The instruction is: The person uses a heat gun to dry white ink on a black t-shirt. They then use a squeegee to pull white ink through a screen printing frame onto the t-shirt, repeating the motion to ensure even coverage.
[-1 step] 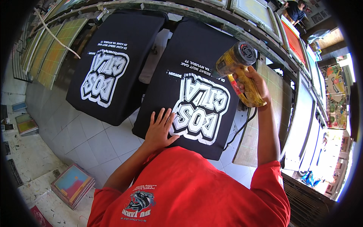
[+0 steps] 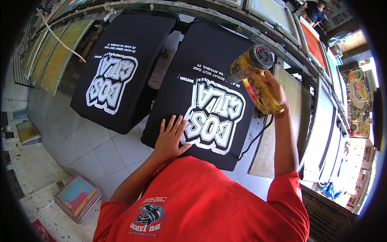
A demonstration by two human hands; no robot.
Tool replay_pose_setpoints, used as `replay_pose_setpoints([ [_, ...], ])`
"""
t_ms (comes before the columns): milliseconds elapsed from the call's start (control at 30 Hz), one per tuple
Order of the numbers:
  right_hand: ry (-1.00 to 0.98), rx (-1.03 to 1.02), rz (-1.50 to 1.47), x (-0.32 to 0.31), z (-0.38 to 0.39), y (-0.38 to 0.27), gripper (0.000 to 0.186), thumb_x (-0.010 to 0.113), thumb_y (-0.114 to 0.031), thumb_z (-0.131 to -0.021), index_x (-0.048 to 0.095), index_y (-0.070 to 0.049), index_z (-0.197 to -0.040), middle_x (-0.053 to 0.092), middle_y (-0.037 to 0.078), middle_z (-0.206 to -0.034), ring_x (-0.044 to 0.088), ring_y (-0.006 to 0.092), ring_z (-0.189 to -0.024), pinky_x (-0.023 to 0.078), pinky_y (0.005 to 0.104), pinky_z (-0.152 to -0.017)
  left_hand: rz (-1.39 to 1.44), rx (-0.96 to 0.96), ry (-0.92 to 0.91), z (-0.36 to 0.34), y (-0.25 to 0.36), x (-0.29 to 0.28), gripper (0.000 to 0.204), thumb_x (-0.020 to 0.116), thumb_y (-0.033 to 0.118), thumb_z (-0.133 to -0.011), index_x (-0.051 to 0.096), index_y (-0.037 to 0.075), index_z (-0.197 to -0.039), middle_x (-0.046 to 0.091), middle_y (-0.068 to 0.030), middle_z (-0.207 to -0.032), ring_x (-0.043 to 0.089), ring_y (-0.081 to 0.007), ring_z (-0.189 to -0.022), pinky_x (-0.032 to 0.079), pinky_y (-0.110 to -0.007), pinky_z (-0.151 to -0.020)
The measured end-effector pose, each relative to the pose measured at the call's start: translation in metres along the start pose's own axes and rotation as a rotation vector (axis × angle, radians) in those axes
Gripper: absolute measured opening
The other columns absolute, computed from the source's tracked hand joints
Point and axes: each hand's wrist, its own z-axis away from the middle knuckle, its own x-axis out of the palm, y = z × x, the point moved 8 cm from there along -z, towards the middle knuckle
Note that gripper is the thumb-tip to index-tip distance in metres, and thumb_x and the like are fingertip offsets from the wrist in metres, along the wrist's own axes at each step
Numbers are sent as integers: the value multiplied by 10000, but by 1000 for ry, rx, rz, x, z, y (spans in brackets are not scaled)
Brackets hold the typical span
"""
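Note:
A black T-shirt [image 2: 209, 44] with a large white print [image 2: 217, 117] is stretched over a board in front of me. My left hand [image 2: 171, 137] lies flat on it, fingers spread, the fingertips at the print's left edge. My right hand [image 2: 275, 86] is wrapped round the handle of a yellow-and-black heat gun [image 2: 244, 64], held above the shirt's right side. The round vented rear of the gun faces up, and its nozzle is hidden underneath. A dark cord [image 2: 256, 139] runs down from the handle.
Left of it, a second black T-shirt [image 2: 141, 36] with the same print covers another board. Framed screens [image 2: 276, 14] line the far rack. Bare boards [image 2: 72, 36] stand at far left. Stacked colourful panels [image 2: 78, 195] sit lower left. Another person [image 2: 314, 14] is at far upper right.

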Motion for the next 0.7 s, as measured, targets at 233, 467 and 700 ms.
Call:
replay_pose_setpoints([
  [233, 30, -7, -21, 10, -6, 1, 444, 411, -108, -898, 362, -82, -1339, 575, 164, -989, 539, 118, -606, 493, 207, -510, 25, -5, -7, -1, 0, -1, 840, 620, 518, -779, 356, 20, -1403, 309, -163, -1481, 233, -356, -1389, 116, -573, -1107],
  [467, 34, -41, -20, 15, -13, 3, 433, 417, -115, -893, 376, -66, -1321, 581, 163, -991, 528, 123, -578, 484, 202, -504, 39, -6, -23, -1, 0, -2, 832, 617, 513, -785, 357, 18, -1401, 300, -168, -1483, 224, -356, -1391, 115, -572, -1108],
  [700, -4, -4, -11, 25, -17, 5, 449, 406, -105, -877, 380, -82, -1325, 555, 137, -957, 551, 123, -628, 495, 219, -520, 29, 2, -17, 0, 0, -2, 805, 611, 512, -789, 371, 55, -1407, 299, -171, -1482, 222, -365, -1389, 116, -578, -1106],
])
